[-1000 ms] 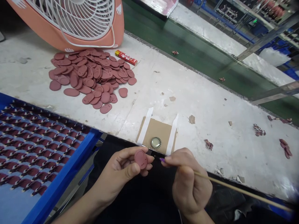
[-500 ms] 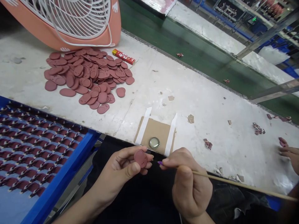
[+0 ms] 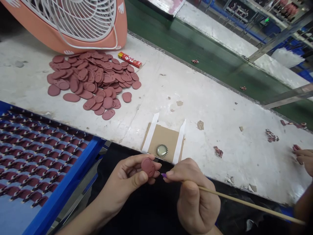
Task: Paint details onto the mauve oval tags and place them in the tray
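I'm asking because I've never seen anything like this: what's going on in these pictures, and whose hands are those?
A camera worn on a person's head took this picture, so you see what they see, looking down at their own two hands. Their left hand holds a flat reddish oval piece. Their right hand holds a long thin wooden stick with a purple tip. On the white table lie a heap of similar oval pieces and a metal bottle cap on a cardboard square. A blue tray holds rows of dark shapes. The hand at the far right belongs to another person.
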The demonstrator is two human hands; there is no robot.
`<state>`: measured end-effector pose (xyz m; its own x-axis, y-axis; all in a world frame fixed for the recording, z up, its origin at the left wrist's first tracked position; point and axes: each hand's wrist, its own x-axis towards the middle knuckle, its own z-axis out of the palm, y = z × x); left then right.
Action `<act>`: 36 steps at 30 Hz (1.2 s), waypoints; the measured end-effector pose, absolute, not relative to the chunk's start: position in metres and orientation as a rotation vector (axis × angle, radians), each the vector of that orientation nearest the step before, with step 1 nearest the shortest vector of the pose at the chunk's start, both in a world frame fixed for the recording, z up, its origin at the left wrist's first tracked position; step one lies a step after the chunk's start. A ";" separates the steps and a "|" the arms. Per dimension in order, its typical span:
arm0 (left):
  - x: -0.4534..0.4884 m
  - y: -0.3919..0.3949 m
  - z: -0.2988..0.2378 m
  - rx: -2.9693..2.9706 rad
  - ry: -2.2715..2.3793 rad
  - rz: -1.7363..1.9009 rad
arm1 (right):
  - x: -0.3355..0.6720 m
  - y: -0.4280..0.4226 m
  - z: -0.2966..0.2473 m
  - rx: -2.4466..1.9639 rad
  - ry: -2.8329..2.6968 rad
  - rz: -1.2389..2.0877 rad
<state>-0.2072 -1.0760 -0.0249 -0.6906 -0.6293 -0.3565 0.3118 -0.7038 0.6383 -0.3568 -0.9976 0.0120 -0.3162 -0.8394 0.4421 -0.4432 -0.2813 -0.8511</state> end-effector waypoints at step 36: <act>-0.209 -1.076 -0.024 0.863 -0.756 -2.340 | -0.372 -1.006 -0.006 -1.655 1.952 -1.488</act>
<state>-0.2090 -1.0755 -0.0239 -0.6559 -0.6371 -0.4048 0.2800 -0.7033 0.6534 -0.3716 -1.0061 -0.0056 -0.3637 -0.8220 0.4383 -0.6406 -0.1209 -0.7583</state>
